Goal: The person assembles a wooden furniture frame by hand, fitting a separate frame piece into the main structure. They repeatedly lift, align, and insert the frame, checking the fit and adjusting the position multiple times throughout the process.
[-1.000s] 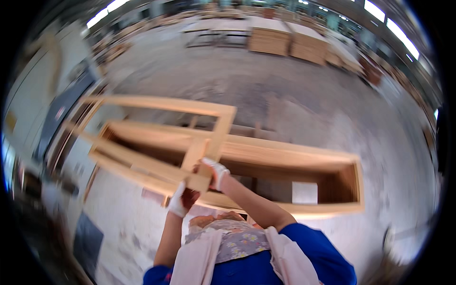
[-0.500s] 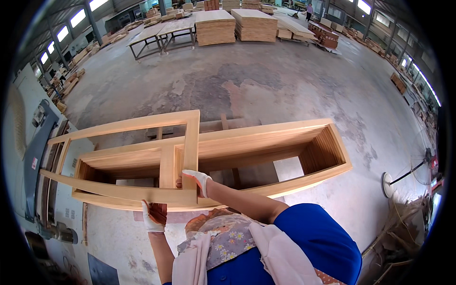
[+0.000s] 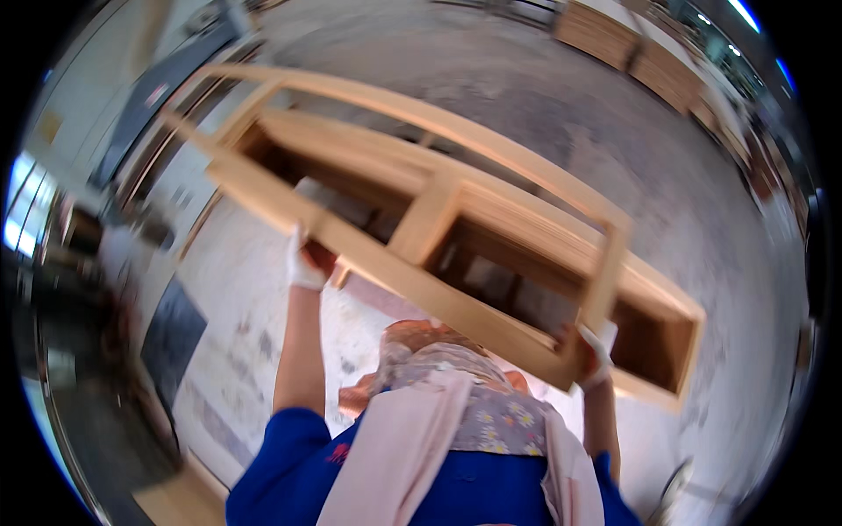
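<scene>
A long light-wood frame (image 3: 456, 307) is held in both gloved hands, slanting from far left to near right. My left hand (image 3: 309, 261), in a white glove with a reddish palm, grips its near rail left of the middle. At the frame's near right corner my right hand (image 3: 596, 352), gloved the same way, is closed round the wood. Below lies a stack of similar wooden frames (image 3: 689, 351), with a crosspiece (image 3: 430, 215) between two deep openings. The held frame sits over the stack, offset to the left; whether they touch I cannot tell.
A grey-and-white machine (image 3: 149, 105) stands at the left, near the frame's far end. Stacks of wooden boards (image 3: 596, 35) are at the far right. A dark flat sheet (image 3: 173, 329) lies on the concrete floor (image 3: 237, 298) to the left.
The view has turned and blurred. The held frame has shifted right over the stack. My left hand has moved to hold farther left along the near rail; my right hand stays at the right end.
</scene>
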